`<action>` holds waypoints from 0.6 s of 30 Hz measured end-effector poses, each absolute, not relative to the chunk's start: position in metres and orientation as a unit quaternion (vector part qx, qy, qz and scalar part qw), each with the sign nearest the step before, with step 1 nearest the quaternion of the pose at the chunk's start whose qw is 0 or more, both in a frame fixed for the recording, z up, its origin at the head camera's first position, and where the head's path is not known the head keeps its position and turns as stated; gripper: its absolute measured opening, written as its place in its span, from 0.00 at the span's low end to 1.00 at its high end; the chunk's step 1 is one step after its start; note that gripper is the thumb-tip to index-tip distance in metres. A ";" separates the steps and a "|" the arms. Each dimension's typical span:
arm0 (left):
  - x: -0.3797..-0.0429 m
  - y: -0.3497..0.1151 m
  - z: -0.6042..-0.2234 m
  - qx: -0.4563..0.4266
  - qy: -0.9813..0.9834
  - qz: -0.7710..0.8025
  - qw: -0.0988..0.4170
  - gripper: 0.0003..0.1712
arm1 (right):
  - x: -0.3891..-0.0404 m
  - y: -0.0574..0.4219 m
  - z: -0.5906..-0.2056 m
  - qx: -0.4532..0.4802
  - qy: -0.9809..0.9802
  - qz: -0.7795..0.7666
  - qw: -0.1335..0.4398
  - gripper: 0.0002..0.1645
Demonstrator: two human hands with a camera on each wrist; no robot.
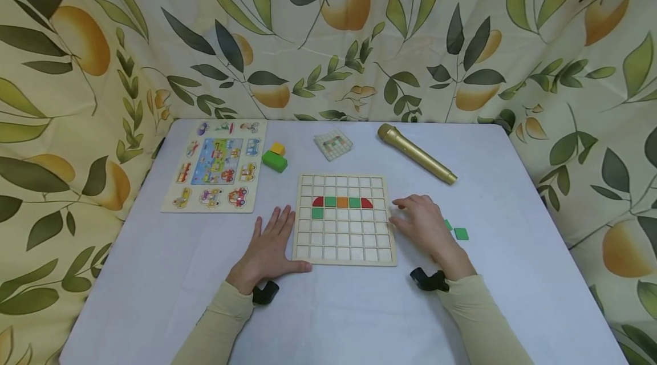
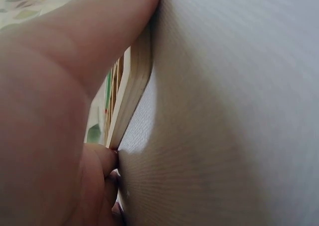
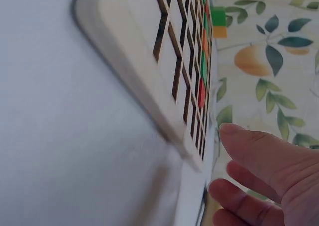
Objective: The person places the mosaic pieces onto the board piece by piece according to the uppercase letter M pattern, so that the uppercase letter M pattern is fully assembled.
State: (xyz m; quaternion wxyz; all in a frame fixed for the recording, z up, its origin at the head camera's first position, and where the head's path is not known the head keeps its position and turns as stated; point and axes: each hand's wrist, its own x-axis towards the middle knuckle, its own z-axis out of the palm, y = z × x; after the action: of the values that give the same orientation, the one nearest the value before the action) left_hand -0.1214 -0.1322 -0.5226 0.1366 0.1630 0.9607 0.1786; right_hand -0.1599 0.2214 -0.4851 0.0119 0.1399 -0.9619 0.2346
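A square wooden grid board [image 1: 356, 239] lies between the two hands. Across one of its rows sit a red rounded tile [image 1: 319, 201], a green tile, an orange tile [image 1: 342, 202], another green tile and a second red rounded tile [image 1: 366, 203]. One more green tile [image 1: 317, 213] sits below the row's left end. My left hand [image 1: 267, 248] rests with fingers spread along the board's left edge, thumb by its near corner. Just off the right edge is my right hand [image 1: 428, 228], its fingers loosely bent; in the right wrist view nothing shows between thumb [image 3: 249, 141] and fingers.
Loose green tiles [image 1: 461, 234] lie right of the right hand, one partly hidden. Farther back are a gold microphone [image 1: 417, 154], a small patterned card [image 1: 333, 145], a green block [image 1: 274, 161], a yellow block [image 1: 278, 149] and a picture puzzle board [image 1: 177, 199] at left.
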 end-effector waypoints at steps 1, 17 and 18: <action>-0.121 -0.132 -0.522 0.162 0.960 0.180 0.137 0.74 | -0.159 0.224 -0.485 0.133 -0.963 0.236 0.010 0.23; -0.123 -0.133 -0.522 0.162 0.959 0.176 0.149 0.74 | -0.142 0.267 -0.483 0.061 -0.969 0.240 0.012 0.29; -0.123 -0.133 -0.522 0.162 0.960 0.176 0.149 0.74 | -0.141 0.269 -0.483 0.055 -0.969 0.240 0.012 0.29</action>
State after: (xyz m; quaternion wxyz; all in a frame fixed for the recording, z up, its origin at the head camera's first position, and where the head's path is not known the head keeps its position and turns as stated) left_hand -0.1230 -0.1334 -0.5223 0.1486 0.1621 0.9595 0.1760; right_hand -0.1414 0.2688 -0.4829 0.0116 0.0546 -0.9691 0.2404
